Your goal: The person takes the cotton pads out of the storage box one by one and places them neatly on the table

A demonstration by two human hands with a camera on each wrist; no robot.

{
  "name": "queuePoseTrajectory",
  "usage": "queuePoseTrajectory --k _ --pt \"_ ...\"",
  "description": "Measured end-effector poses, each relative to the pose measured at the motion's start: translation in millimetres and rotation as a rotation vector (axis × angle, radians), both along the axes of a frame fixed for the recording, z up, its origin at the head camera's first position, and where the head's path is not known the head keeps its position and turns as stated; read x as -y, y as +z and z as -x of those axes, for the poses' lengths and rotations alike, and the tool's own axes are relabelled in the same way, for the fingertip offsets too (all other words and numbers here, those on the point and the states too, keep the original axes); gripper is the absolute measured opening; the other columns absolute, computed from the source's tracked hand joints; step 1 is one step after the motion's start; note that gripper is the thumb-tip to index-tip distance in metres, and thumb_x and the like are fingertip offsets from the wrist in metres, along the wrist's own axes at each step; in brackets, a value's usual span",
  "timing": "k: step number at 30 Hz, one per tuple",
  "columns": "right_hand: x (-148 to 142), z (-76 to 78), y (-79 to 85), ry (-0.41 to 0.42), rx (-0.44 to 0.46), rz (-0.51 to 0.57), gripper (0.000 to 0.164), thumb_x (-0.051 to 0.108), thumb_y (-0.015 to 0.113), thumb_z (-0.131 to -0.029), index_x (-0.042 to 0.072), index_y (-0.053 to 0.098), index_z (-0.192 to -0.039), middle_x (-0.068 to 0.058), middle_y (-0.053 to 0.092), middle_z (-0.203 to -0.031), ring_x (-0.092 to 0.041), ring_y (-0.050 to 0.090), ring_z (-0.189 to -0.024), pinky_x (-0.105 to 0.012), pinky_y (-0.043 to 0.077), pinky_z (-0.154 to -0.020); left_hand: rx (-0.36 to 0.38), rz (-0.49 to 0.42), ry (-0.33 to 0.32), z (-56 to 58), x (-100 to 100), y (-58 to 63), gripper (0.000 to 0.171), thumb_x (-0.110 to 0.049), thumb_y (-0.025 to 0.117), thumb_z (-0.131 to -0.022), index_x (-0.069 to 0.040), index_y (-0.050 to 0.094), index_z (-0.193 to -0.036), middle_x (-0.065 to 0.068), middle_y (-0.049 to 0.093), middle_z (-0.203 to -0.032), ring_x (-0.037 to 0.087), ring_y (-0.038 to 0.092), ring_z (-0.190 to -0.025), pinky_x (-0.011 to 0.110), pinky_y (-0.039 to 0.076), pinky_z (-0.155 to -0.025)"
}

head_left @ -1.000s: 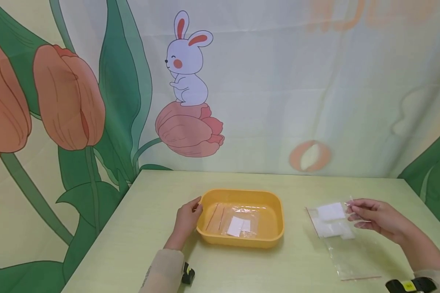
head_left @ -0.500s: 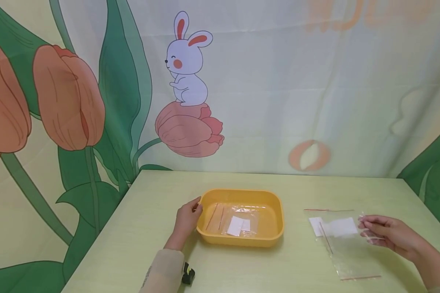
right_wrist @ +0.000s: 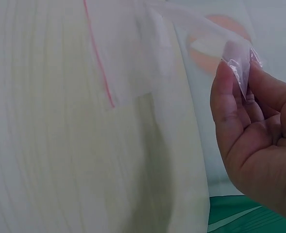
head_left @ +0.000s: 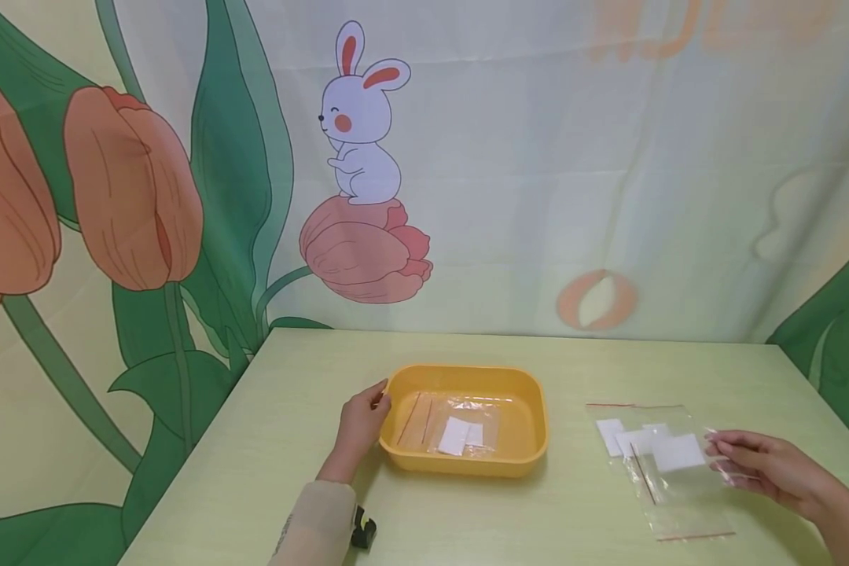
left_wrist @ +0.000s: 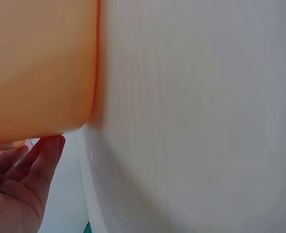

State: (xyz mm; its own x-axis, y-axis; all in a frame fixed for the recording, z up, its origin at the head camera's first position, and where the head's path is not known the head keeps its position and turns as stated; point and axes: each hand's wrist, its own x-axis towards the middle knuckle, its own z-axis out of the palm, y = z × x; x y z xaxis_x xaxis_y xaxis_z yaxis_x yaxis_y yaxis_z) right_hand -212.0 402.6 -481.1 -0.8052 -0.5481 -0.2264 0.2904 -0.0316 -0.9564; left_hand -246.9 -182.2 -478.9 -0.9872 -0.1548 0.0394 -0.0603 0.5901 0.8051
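Note:
On the left, my left hand (head_left: pixel 361 424) grips the rim of a yellow plastic basin (head_left: pixel 467 468) at its left end. In the left wrist view, its fingers (left_wrist: pixel 44 162) press against the basin's orange-looking wall (left_wrist: pixel 41 77). Inside the basin lie clear zip-lock bags (head_left: pixel 456 437) with red seal lines and white labels. At the right, my right hand (head_left: pixel 774 468) pinches the edge of a clear zip-lock bag (head_left: pixel 679 453) with a white label, held over other bags. The right wrist view shows a gathered bit of film (right_wrist: pixel 240 73) between thumb and fingertips.
More clear zip-lock bags (head_left: pixel 610 437) with white labels and red seals lie on the pale wooden table (head_left: pixel 311 369), overlapping one another under the held bag. Behind the table's back edge hangs a printed cloth (head_left: pixel 481 196) with tulips and a rabbit.
My right hand has drawn the bag to the right and nearer, so that more of the bags lying beneath it shows. My left hand and the basin have stayed put.

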Motion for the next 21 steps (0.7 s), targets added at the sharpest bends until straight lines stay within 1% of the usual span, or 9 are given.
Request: queuePoseTrajectory --k 4,11,16,21 --pt "-4.0 -0.8 -4.9 0.008 0.002 0.017 0.043 0.008 0.041 -0.109 0.033 0.075 -0.112 0.016 0.077 -0.111 -0.002 0.073 -0.099 -0.021 0.061 -0.085 0.006 -0.006 0.003 0.4 -0.2 -0.2 0.044 -0.013 0.053 -0.104 0.000 0.055 -0.146 0.026 0.068 -0.129 0.034 0.067 -0.114 0.044 0.060 -0.096" --pt "-8.7 -3.1 -8.4 -0.013 0.042 -0.020 0.041 0.009 0.043 -0.109 0.034 0.075 -0.108 0.018 0.077 -0.109 0.000 0.072 -0.097 -0.021 0.062 -0.083 0.016 -0.012 0.003 0.9 -0.6 -1.0 0.043 -0.013 0.053 -0.104 -0.001 0.055 -0.146 0.024 0.069 -0.128 0.031 0.067 -0.110 0.041 0.061 -0.093" --pt "-9.4 -5.1 -7.8 -0.061 0.040 -0.096 0.038 0.009 0.047 -0.108 0.036 0.074 -0.103 0.020 0.076 -0.104 0.002 0.071 -0.093 -0.020 0.062 -0.081 0.021 -0.017 0.004 1.7 -0.6 -1.5 0.043 -0.013 0.053 -0.105 -0.001 0.054 -0.146 0.024 0.069 -0.127 0.030 0.067 -0.110 0.041 0.061 -0.093" --pt "-9.1 -5.6 -8.0 -0.091 0.031 -0.154 0.037 0.010 0.050 -0.107 0.036 0.074 -0.100 0.019 0.075 -0.099 0.002 0.070 -0.090 -0.020 0.062 -0.080 0.026 -0.017 0.004 1.2 -0.9 -1.5 0.043 -0.013 0.053 -0.105 -0.001 0.054 -0.146 0.025 0.068 -0.129 0.032 0.067 -0.112 0.042 0.060 -0.095"
